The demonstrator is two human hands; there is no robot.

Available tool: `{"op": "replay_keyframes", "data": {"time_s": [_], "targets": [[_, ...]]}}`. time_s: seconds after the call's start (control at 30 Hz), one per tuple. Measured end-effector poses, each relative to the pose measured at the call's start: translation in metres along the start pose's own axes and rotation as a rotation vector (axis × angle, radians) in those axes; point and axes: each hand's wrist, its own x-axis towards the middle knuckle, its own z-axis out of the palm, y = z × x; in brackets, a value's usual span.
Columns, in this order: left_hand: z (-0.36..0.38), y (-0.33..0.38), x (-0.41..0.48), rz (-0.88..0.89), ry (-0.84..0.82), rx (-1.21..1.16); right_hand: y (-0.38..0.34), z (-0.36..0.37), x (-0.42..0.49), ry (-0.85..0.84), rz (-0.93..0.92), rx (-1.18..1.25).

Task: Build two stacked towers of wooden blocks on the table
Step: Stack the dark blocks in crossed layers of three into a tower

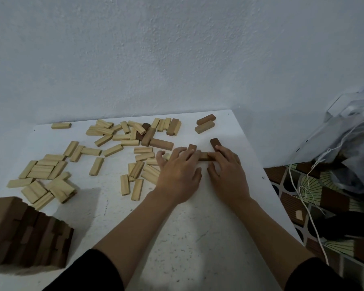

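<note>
Squaring a tower's base, I reckon: both grips, left hand (pixel 178 173) and right hand (pixel 227 171), lie spread on rectangular brown wooden blocks (pixel 204 156); next, align them before stacking crosswise.

The left sleeve (pixel 93 271), at 7 o'clock in view, and the right sleeve (pixel 320 277), at 5 o'clock, are plain black cloth ending near the elbows. The left hand (pixel 177 175) and right hand (pixel 228 175) are bare.
</note>
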Motion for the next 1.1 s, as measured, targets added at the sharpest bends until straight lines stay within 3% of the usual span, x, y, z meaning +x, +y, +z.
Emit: {"op": "replay_keyframes", "data": {"time_s": [0.47, 0.67, 1.1], "targets": [[-0.004, 0.001, -0.112, 0.136, -0.037, -0.080, -0.046, -0.016, -0.118, 0.039, -0.083, 0.194], [-0.012, -0.013, -0.159, 0.103, 0.034, -0.195, -0.063, -0.020, -0.148, 0.025, -0.162, 0.222], [-0.040, -0.036, -0.218, 0.056, -0.003, -0.407, -0.094, -0.010, -0.165, -0.021, -0.245, 0.303]]}}
